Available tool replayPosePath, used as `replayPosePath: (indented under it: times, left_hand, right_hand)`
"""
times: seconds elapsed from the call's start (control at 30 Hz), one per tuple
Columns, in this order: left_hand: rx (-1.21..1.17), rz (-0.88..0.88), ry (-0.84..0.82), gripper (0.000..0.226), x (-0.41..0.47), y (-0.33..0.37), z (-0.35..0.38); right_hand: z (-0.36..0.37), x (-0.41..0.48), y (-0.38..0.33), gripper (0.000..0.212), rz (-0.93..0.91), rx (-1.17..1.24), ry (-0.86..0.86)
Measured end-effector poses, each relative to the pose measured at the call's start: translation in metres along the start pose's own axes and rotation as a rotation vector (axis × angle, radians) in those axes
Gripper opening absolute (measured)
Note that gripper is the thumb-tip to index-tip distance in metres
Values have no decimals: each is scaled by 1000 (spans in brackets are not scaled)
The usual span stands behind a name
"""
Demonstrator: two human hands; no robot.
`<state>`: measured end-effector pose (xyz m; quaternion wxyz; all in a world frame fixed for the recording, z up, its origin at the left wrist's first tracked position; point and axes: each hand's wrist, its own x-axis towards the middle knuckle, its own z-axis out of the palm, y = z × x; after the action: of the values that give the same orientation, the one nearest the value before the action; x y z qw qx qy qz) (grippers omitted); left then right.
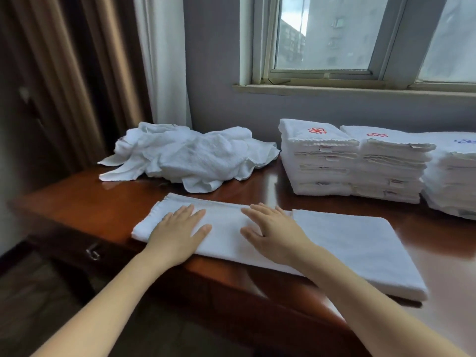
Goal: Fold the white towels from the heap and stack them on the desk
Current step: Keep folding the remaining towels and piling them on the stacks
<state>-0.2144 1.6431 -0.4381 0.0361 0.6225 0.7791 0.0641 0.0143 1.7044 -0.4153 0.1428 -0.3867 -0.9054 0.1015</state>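
Observation:
A white towel (347,243) lies folded lengthwise along the desk's front edge, with its right part doubled over. My left hand (179,229) presses flat on its left end, fingers straight. A little to the right, my right hand (273,231) rests flat on the towel's middle with its fingers spread. Behind them, a heap of crumpled white towels (190,155) sits at the back left of the desk (77,204). Stacks of folded white towels (355,163) stand at the back right, with red and blue embroidered marks on top.
The glossy brown desk has a drawer handle (93,253) under its front left edge. Brown and white curtains (85,73) hang at the left. A window (360,39) with a sill is in the wall behind the stacks.

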Motion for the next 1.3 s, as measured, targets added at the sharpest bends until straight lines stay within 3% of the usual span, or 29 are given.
replayPosePath:
  times: [0.4, 0.5, 0.67, 1.03, 1.13, 1.23, 1.3]
  left_hand:
    - [-188, -296, 152, 70, -10, -74, 6]
    - [-265, -344, 206, 62, -10, -75, 4]
    - [-405, -349, 66, 37, -4, -81, -14]
    - [-674, -309, 163, 35, 1, -74, -35]
    - [-758, -319, 228, 19, 4, -66, -42]
    - [-924, -245, 389, 45, 0, -49, -50]
    - [-1023, -119, 441, 65, -3, -29, -58]
  right_hand:
    - [43, 50, -31, 51, -75, 23, -43]
    - [50, 46, -27, 50, -86, 20, -2]
    - [53, 46, -27, 50, -99, 15, 36]
    - [52, 45, -26, 52, -85, 23, 19]
    - [50, 44, -27, 53, -79, 40, 13]
    - [45, 45, -28, 55, -46, 127, -20]
    - [35, 45, -28, 56, 34, 397, -59]
